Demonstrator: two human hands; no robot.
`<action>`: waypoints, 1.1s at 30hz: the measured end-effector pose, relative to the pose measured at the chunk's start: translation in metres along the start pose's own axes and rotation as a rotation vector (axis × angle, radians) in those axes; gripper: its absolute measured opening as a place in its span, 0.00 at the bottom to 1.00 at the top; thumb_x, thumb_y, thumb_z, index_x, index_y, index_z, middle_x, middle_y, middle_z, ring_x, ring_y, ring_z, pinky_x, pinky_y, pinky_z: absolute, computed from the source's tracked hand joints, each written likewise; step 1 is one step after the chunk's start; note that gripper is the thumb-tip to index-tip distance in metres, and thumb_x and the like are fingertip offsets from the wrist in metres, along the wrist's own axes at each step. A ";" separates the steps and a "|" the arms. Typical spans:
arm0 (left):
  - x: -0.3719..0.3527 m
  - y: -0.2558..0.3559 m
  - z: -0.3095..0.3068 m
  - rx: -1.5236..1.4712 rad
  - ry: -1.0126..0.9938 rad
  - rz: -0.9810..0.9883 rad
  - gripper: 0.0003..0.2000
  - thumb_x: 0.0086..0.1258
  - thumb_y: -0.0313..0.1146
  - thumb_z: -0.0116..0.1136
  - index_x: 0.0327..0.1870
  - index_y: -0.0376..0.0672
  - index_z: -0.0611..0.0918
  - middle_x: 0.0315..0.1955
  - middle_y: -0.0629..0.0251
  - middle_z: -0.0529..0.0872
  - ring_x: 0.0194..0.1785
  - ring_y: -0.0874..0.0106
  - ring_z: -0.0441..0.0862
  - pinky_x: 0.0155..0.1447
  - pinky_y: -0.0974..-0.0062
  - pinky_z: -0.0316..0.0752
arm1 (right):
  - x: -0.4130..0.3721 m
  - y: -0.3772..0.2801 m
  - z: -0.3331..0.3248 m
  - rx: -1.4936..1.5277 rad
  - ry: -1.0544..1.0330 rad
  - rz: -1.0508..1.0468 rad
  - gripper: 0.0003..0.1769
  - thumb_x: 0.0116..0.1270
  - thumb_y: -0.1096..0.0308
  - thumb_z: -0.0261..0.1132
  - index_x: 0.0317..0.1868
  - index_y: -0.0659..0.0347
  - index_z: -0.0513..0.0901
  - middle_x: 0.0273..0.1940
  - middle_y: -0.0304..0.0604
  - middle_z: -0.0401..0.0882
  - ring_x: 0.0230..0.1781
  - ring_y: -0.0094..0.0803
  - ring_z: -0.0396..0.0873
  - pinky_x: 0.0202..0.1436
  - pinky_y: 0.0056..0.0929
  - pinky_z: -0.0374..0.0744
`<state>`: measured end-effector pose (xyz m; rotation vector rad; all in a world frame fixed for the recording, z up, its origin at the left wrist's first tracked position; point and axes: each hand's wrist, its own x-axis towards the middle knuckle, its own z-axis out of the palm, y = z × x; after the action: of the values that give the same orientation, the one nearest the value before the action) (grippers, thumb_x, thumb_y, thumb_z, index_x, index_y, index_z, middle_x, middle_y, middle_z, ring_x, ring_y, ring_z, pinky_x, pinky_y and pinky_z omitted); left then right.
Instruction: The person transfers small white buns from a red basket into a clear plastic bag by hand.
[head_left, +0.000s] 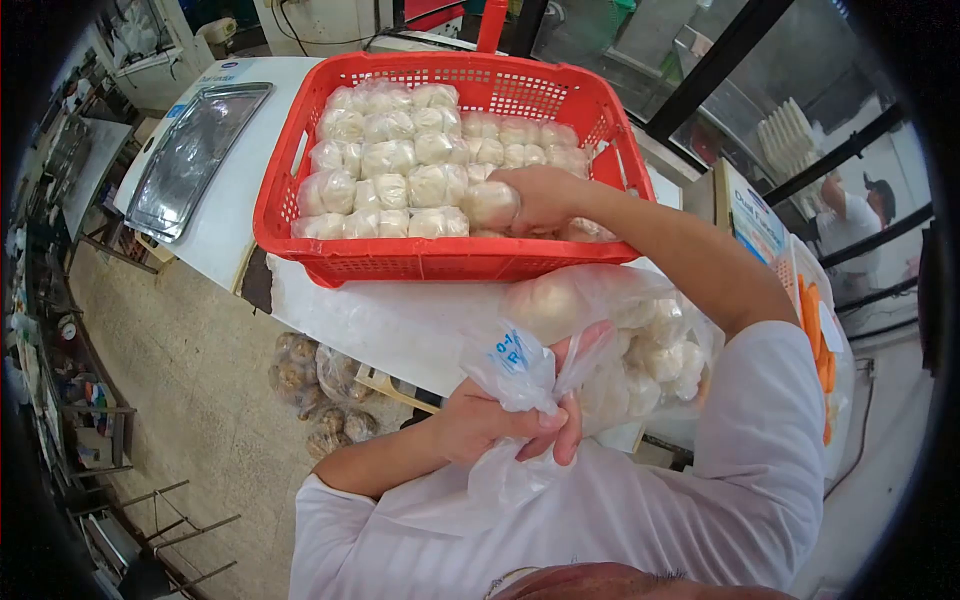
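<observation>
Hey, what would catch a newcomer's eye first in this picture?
The red plastic lattice basket on the white counter, packed with wrapped pale round buns. The right hand grips one bun inside it, while the left hand holds a clear plastic bag of buns below.

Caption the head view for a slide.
Right hand grips a wrapped bun in the red basket; left hand holds a filled plastic bag.

Red lattice basket (300, 160), whitish dough balls (385, 155), clear blue-printed bag (520, 365).
</observation>
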<state>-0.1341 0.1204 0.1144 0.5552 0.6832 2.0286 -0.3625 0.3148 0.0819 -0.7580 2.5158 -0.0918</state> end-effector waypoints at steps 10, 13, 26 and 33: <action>0.010 -0.001 0.017 -0.022 0.202 0.154 0.21 0.76 0.37 0.56 0.64 0.38 0.70 0.28 0.55 0.82 0.21 0.75 0.71 0.25 0.80 0.64 | -0.136 -0.001 -0.112 1.156 0.453 -0.145 0.33 0.51 0.63 0.75 0.58 0.67 0.79 0.49 0.46 0.83 0.47 0.36 0.85 0.49 0.38 0.85; 0.022 -0.009 0.014 -0.101 0.177 0.285 0.24 0.77 0.41 0.54 0.65 0.33 0.69 0.25 0.56 0.81 0.20 0.76 0.70 0.24 0.80 0.63 | -0.238 -0.041 -0.098 1.242 0.487 -0.393 0.35 0.49 0.61 0.76 0.58 0.66 0.79 0.49 0.46 0.83 0.48 0.37 0.85 0.53 0.38 0.84; 0.025 -0.011 0.068 0.232 0.220 0.180 0.31 0.78 0.42 0.50 0.74 0.30 0.60 0.18 0.68 0.74 0.15 0.80 0.62 0.21 0.81 0.57 | -0.228 -0.087 0.096 0.040 0.600 0.121 0.47 0.45 0.64 0.73 0.71 0.57 0.68 0.66 0.50 0.70 0.70 0.49 0.64 0.69 0.52 0.66; 0.004 -0.017 0.020 -0.013 0.102 0.259 0.18 0.78 0.40 0.52 0.43 0.29 0.76 0.23 0.58 0.80 0.18 0.76 0.68 0.23 0.80 0.61 | -0.264 -0.081 0.031 0.496 0.591 -0.102 0.22 0.55 0.66 0.70 0.51 0.65 0.84 0.51 0.50 0.84 0.53 0.41 0.82 0.56 0.38 0.79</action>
<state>-0.1137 0.1360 0.1188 0.5590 0.6873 2.3148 -0.1180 0.3902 0.1902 -0.7169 2.7918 -1.0708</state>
